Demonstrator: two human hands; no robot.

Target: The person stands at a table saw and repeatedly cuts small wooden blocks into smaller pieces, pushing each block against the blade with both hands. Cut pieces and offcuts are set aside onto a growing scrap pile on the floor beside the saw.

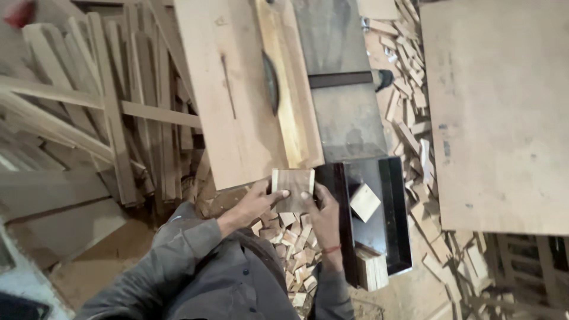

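— Biggest first?
— Broad plywood sheet (498, 112) filling the right side. Next, saw surface (237, 106) at top centre, pale board on top, dark saw blade (271, 83) rising edge-on through its slot. Long timber slats (106, 112) stacked at left.

— Below that?
— Black tray (398, 219) just right of the hands, near the surface's front edge. One pale square offcut (364, 202) lying inside, tilted; a chunkier block (373, 269) at the tray's near end. Heap of small offcuts (296, 249) on the floor, directly under the hands.

— And the held piece?
— Small dark wood block (293, 189), roughly square, pale strip along its left edge. Held upright just below the front edge of the surface, above the heap, left of the tray.

— Hands?
— Left hand (258, 201) closed on the block's left side, thumb lying across the face. Right hand (323, 216) gripping the right side, fingers curled round the edge, red band at the wrist. Block pinched between both, touching each.
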